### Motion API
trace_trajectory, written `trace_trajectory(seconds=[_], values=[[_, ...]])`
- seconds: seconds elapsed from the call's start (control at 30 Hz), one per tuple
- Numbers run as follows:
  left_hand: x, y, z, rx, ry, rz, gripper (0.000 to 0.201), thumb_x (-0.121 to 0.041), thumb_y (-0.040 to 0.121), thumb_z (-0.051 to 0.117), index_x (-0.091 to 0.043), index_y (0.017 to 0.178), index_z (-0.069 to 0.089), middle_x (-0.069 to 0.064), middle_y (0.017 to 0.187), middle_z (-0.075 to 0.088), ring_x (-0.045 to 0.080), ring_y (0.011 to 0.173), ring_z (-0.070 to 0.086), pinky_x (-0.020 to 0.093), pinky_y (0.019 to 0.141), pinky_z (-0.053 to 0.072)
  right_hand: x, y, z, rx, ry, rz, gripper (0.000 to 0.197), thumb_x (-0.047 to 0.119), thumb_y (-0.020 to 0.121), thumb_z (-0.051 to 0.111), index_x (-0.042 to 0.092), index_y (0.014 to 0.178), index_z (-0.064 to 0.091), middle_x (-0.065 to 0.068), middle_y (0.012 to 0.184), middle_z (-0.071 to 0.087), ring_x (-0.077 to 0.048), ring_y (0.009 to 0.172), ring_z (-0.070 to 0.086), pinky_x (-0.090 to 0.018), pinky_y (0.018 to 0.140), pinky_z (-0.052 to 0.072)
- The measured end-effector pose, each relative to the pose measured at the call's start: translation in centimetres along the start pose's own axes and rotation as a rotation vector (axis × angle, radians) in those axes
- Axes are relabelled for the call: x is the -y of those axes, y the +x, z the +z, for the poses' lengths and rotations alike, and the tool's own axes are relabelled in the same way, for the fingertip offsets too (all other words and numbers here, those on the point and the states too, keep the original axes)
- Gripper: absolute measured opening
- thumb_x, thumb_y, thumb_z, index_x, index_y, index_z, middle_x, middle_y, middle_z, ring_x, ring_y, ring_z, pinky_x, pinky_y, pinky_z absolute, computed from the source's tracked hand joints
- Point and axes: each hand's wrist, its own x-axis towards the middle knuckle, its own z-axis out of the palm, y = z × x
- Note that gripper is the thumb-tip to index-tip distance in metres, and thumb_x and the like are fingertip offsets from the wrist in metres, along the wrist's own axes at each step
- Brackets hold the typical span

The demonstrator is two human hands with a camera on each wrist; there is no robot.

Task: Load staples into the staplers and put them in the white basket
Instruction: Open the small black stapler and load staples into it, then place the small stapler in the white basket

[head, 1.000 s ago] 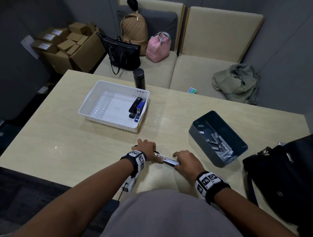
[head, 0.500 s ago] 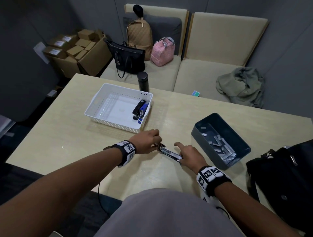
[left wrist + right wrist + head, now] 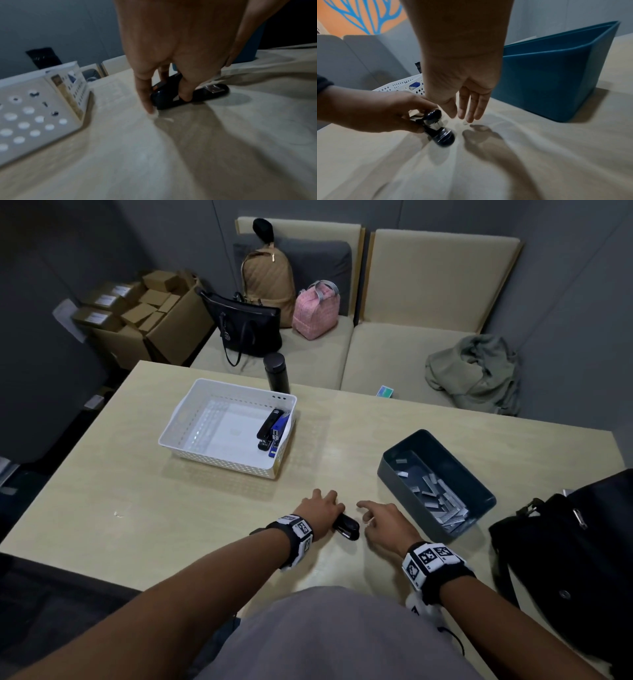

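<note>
The left hand (image 3: 320, 508) grips a dark stapler (image 3: 346, 527) that lies closed on the tabletop (image 3: 137, 501), its fingers curled over the top of the body while the base rests on the wood; the left wrist view shows one fingertip (image 3: 150, 108) reaching down to the surface beside the stapler (image 3: 171, 93) and the metal plate at its front end uncovered. The right hand (image 3: 385, 525) hovers just beside the stapler on the side away from the white basket, holding nothing, fingers straight and slightly spread, pointing down at the wood in the right wrist view (image 3: 467, 97), close to the stapler's (image 3: 439, 129) rounded end but not touching it. The white basket (image 3: 178, 422) stands on the tabletop beyond the left hand, and in it a black stapler (image 3: 269, 426) and a blue stapler (image 3: 278, 433) lie side by side against the wall nearest the blue bin. The blue bin (image 3: 486, 498) sits well apart from the white basket, beyond the right hand, with loose strips of staples (image 3: 442, 501) heaped in its bottom. A black flask (image 3: 275, 373) stands behind the far wall of the white basket, and a black bag (image 3: 575, 559) rests at the tabletop's edge next to the blue bin.
</note>
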Motion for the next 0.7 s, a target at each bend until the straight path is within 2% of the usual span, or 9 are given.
trace_trajectory(seconds=[0.1, 0.2, 0.27, 0.33, 0.43, 0.5, 0.57, 0.63, 0.7], values=[[0.7, 0.6, -1.2, -0.015, -0.043, 0.109, 0.044, -0.001, 0.089, 0.052, -0.013, 0.131, 0.049, 0.014, 0.122, 0.052, 0.036, 0.111, 0.050, 0.047, 0.080, 0.052, 1.9, 0.5, -1.1, 0.101, 0.119, -0.003, 0.033, 0.023, 0.098, 0.042, 0.019, 0.126, 0.060, -0.007, 0.125, 0.064, -0.019, 0.109, 0.058, -0.028, 0.096, 0.044], [2.4, 1.0, -3.2, -0.136, -0.178, 0.191, 0.031, -0.005, 0.090, 0.055, -0.012, 0.120, 0.059, 0.013, 0.114, 0.058, 0.034, 0.104, 0.055, 0.047, 0.082, 0.050, 4.8, 1.2, -2.3, 0.235, 0.317, 0.064, 0.039, 0.045, 0.100, 0.035, 0.021, 0.112, 0.063, -0.007, 0.104, 0.066, -0.020, 0.088, 0.058, -0.033, 0.080, 0.044], [4.3, 0.8, -4.4, -0.251, -0.280, 0.221, 0.025, -0.008, 0.088, 0.061, -0.011, 0.113, 0.064, 0.012, 0.112, 0.060, 0.031, 0.102, 0.057, 0.045, 0.084, 0.050, 6.6, 1.8, -3.0, 0.249, 0.523, 0.104, 0.038, 0.046, 0.099, 0.037, 0.017, 0.110, 0.060, -0.005, 0.094, 0.062, -0.020, 0.077, 0.058, -0.030, 0.068, 0.047], [6.2, 0.2, -5.9, -0.365, -0.426, 0.170, 0.034, -0.010, 0.084, 0.068, -0.011, 0.118, 0.062, 0.009, 0.121, 0.057, 0.024, 0.102, 0.059, 0.036, 0.088, 0.050, 8.5, 2.4, -4.0, 0.224, 0.661, 0.100, 0.034, 0.041, 0.100, 0.041, 0.013, 0.109, 0.057, -0.006, 0.090, 0.059, -0.018, 0.069, 0.058, -0.026, 0.062, 0.050], [8.7, -1.1, -8.4, -0.535, -0.861, -0.130, 0.053, -0.008, 0.081, 0.071, -0.013, 0.130, 0.053, 0.004, 0.121, 0.055, 0.012, 0.097, 0.056, 0.023, 0.085, 0.048, 12.6, 4.0, -5.1, 0.186, 0.746, 0.035, 0.029, 0.038, 0.101, 0.041, 0.012, 0.107, 0.053, -0.006, 0.086, 0.057, -0.017, 0.064, 0.056, -0.027, 0.063, 0.053], [9.8, -1.9, -10.0, -0.454, -1.451, -0.314, 0.035, -0.006, 0.088, 0.060, -0.014, 0.122, 0.057, 0.005, 0.102, 0.062, 0.014, 0.076, 0.062, 0.035, 0.080, 0.054, 15.7, 5.3, -5.4, 0.143, 0.752, -0.005, 0.032, 0.040, 0.100, 0.042, 0.012, 0.108, 0.054, -0.006, 0.091, 0.064, -0.021, 0.072, 0.063, -0.030, 0.067, 0.056], [11.1, -2.9, -11.3, -0.207, -2.023, -0.351, 0.019, -0.022, 0.095, 0.049, -0.014, 0.107, 0.062, 0.005, 0.081, 0.063, 0.022, 0.063, 0.063, 0.046, 0.080, 0.056, 18.7, 6.7, -5.1, 0.122, 0.728, -0.050, 0.039, 0.047, 0.094, 0.043, 0.017, 0.111, 0.060, -0.007, 0.104, 0.072, -0.028, 0.091, 0.070, -0.042, 0.082, 0.058], [12.9, -3.9, -12.1, -0.131, -2.123, -0.375, 0.037, -0.043, 0.098, 0.041, -0.014, 0.107, 0.062, 0.006, 0.083, 0.059, 0.025, 0.072, 0.057, 0.048, 0.074, 0.058, 21.2, 7.9, -4.5, 0.097, 0.588, -0.112, 0.041, 0.052, 0.090, 0.043, 0.027, 0.119, 0.059, -0.005, 0.113, 0.070, -0.028, 0.104, 0.066, -0.046, 0.096, 0.051], [14.8, -4.6, -12.5, -0.206, -2.004, -0.442, 0.044, -0.042, 0.102, 0.036, -0.009, 0.116, 0.060, 0.011, 0.095, 0.061, 0.028, 0.079, 0.058, 0.048, 0.064, 0.060, 23.3, 9.3, -4.0, 0.084, 0.431, -0.169, 0.043, 0.051, 0.090, 0.038, 0.027, 0.119, 0.060, -0.009, 0.116, 0.066, -0.028, 0.109, 0.060, -0.042, 0.100, 0.046]])
